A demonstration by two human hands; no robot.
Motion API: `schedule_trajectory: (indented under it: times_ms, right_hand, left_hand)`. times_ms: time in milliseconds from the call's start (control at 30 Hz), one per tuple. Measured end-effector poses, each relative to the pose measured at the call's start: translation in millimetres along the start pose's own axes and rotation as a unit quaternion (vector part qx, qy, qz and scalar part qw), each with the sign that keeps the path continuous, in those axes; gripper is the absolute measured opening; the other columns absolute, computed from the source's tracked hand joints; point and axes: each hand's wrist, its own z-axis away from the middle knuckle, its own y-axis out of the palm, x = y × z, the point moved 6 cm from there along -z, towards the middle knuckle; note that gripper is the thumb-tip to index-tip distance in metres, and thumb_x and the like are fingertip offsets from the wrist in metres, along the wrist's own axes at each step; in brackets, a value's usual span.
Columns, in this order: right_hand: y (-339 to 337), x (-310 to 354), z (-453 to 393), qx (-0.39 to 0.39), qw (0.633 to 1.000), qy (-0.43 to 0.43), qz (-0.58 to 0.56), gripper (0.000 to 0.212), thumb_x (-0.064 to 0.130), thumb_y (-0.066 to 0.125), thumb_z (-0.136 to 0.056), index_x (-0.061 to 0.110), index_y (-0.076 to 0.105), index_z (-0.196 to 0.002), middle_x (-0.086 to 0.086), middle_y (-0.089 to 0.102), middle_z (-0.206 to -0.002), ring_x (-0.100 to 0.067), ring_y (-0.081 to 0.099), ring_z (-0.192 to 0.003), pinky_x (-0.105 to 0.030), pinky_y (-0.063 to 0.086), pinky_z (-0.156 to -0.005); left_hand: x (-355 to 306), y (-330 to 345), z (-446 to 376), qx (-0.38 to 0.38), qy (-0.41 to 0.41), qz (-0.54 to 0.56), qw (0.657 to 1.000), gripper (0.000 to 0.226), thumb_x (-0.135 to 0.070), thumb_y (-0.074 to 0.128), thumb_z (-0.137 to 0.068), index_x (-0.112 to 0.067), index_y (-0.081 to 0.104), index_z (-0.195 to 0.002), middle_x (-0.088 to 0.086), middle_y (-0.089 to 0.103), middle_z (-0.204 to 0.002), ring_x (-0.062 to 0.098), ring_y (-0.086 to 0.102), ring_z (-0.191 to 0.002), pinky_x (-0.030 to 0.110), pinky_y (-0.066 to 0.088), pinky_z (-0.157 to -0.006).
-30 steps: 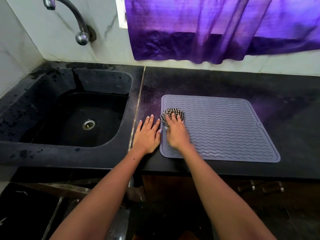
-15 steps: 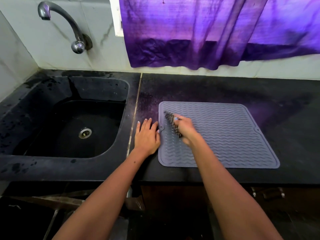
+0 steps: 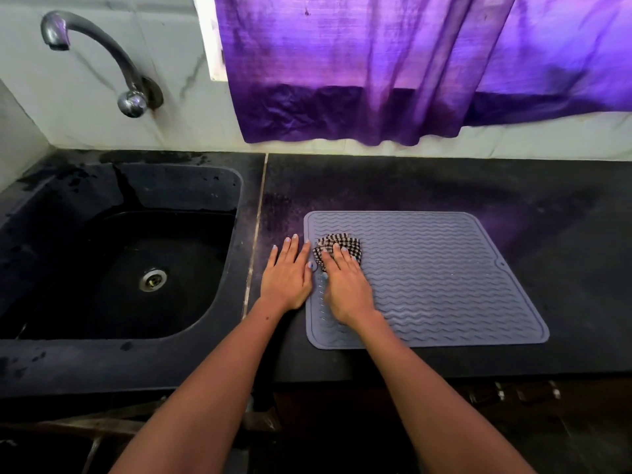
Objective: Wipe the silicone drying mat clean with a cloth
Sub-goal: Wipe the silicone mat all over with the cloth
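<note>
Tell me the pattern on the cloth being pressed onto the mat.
The cloth has a small black-and-white check, clearest in the head view.

Cloth (image 3: 337, 246) partly under right hand (image 3: 347, 285)

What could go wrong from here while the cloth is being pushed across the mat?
1. The left hand lies flat beside the mat, barely on its edge, so a hard stroke may slide the mat on the counter.
2. The cloth is bunched under the right hand's fingers, so it may miss the grooves between the ridges.
</note>
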Motion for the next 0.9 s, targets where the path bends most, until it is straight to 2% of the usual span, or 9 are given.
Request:
schedule_trajectory:
  times_ms: [133,233,267,400,500,700,800,833,900]
  right_hand:
    - [-16,-15,-7,-0.080,0.951,0.124,-0.273,0.046,0.007,0.042,-0.096,0.016,0.040,-0.141,-0.003,0.038,-0.149,-0.017,0.033,-0.138,-0.027,0.023,-0.113]
    - [-23,-29,-20,-0.186,0.750,0.281,-0.570,0.038,0.011,0.041,-0.098,0.012,0.048,-0.135,-0.006,0.050,-0.139,-0.018,0.048,-0.126,-0.025,0.036,-0.104]
    - [-29,-28,-27,-0.190,0.760,0.279,-0.555,0.038,0.011,0.041,-0.098,0.011,0.047,-0.136,-0.005,0.049,-0.141,-0.018,0.046,-0.128,-0.025,0.034,-0.106]
    - [-30,2,-52,-0.079,0.963,0.080,-0.244,0.050,0.008,0.040,-0.096,0.012,0.031,-0.145,-0.006,0.027,-0.154,-0.020,0.024,-0.143,-0.033,0.017,-0.118]
    - [3,9,-54,0.038,0.998,0.000,-0.042,0.062,0.017,0.042,-0.096,0.016,0.013,-0.150,-0.006,0.007,-0.159,-0.021,0.004,-0.147,-0.035,0.004,-0.119]
    - [6,8,-55,0.047,0.998,-0.016,-0.030,0.062,0.018,0.043,-0.096,0.018,0.013,-0.150,-0.005,0.006,-0.159,-0.020,0.003,-0.147,-0.032,0.002,-0.119]
    - [0,-2,-67,0.032,0.975,0.046,-0.213,0.049,0.009,0.043,-0.095,0.015,0.035,-0.144,-0.006,0.028,-0.154,-0.021,0.023,-0.143,-0.034,0.018,-0.118]
    - [-4,-10,-72,0.009,0.933,0.117,-0.341,0.043,0.009,0.043,-0.096,0.014,0.043,-0.139,-0.007,0.041,-0.147,-0.022,0.036,-0.137,-0.034,0.029,-0.114]
    - [-14,-22,-80,-0.083,0.778,0.261,-0.565,0.036,0.013,0.044,-0.097,0.013,0.054,-0.131,-0.008,0.059,-0.130,-0.026,0.053,-0.122,-0.030,0.043,-0.097]
  left_hand:
    - [-1,0,-1,0.012,-0.004,-0.005,1.000,0.072,-0.042,-0.007,-0.082,-0.017,0.002,-0.149,0.006,-0.002,-0.158,0.017,-0.005,-0.145,0.037,-0.007,-0.117]
    - [1,1,-2,0.010,-0.010,-0.008,1.000,0.073,-0.041,-0.008,-0.082,-0.012,-0.001,-0.148,0.004,-0.004,-0.158,0.015,-0.006,-0.145,0.036,-0.007,-0.118]
    - [2,2,-3,0.007,-0.011,-0.006,1.000,0.078,-0.043,-0.013,-0.078,-0.011,-0.001,-0.148,0.004,-0.004,-0.158,0.014,-0.006,-0.145,0.035,-0.007,-0.117]
    - [2,2,-4,0.009,-0.014,-0.010,1.000,0.069,-0.040,-0.007,-0.087,-0.010,-0.001,-0.148,0.003,-0.005,-0.158,0.014,-0.008,-0.145,0.035,-0.008,-0.117]
    - [0,2,-4,0.012,-0.017,-0.023,1.000,0.068,-0.038,-0.003,-0.086,-0.010,-0.001,-0.148,0.003,-0.006,-0.158,0.013,-0.009,-0.145,0.035,-0.008,-0.118]
    - [0,2,-3,0.009,-0.020,-0.021,1.000,0.074,-0.040,-0.011,-0.081,-0.011,0.000,-0.148,0.003,-0.006,-0.158,0.013,-0.008,-0.145,0.034,-0.008,-0.117]
    - [0,1,-3,0.002,-0.015,-0.015,1.000,0.077,-0.041,-0.014,-0.079,-0.011,0.000,-0.149,0.002,-0.005,-0.158,0.013,-0.008,-0.145,0.035,-0.008,-0.118]
    - [0,1,-3,-0.001,-0.014,-0.012,1.000,0.081,-0.043,-0.017,-0.076,-0.012,0.000,-0.149,0.001,-0.004,-0.158,0.012,-0.007,-0.145,0.034,-0.007,-0.118]
    - [2,2,-3,-0.009,-0.017,-0.005,1.000,0.084,-0.044,-0.018,-0.073,-0.013,0.002,-0.149,0.000,-0.002,-0.158,0.011,-0.006,-0.145,0.034,-0.006,-0.118]
